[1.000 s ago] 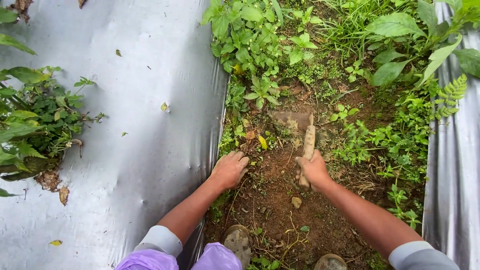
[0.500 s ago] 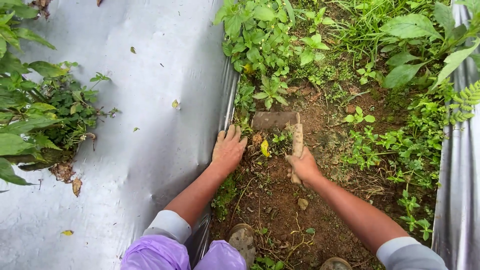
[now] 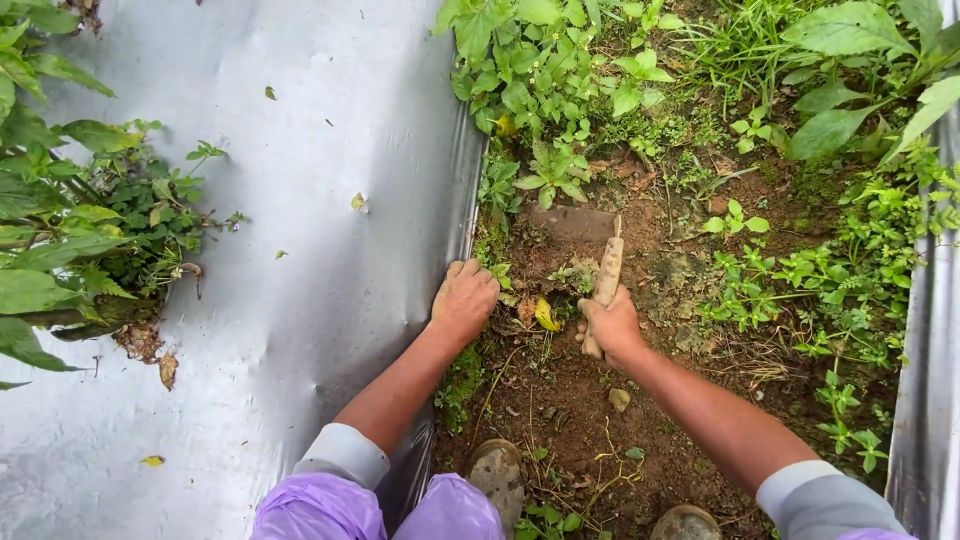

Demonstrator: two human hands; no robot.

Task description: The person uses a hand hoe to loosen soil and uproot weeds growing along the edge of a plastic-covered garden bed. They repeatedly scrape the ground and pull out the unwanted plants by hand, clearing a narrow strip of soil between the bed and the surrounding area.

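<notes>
My right hand (image 3: 612,325) grips the wooden handle of a small hand hoe (image 3: 606,270). Its muddy blade (image 3: 572,222) rests on the soil just below a clump of green weeds (image 3: 545,90). My left hand (image 3: 463,300) lies knuckles up on the ground at the edge of the silver plastic mulch sheet (image 3: 300,250), fingers curled among small weeds. A yellow leaf (image 3: 546,315) lies between the two hands. Bare brown soil (image 3: 560,400) runs from the hands back to my boots.
A second silver sheet edge (image 3: 930,400) borders the furrow on the right. Leafy plants (image 3: 80,230) grow through a hole in the left sheet. Weeds and ferns (image 3: 830,280) cover the right side. My boots (image 3: 495,475) and purple trousers (image 3: 380,510) are at the bottom.
The hoe blade has moved a little farther up the furrow toward the weed clump. My left hand has shifted slightly and now curls at the sheet's edge.
</notes>
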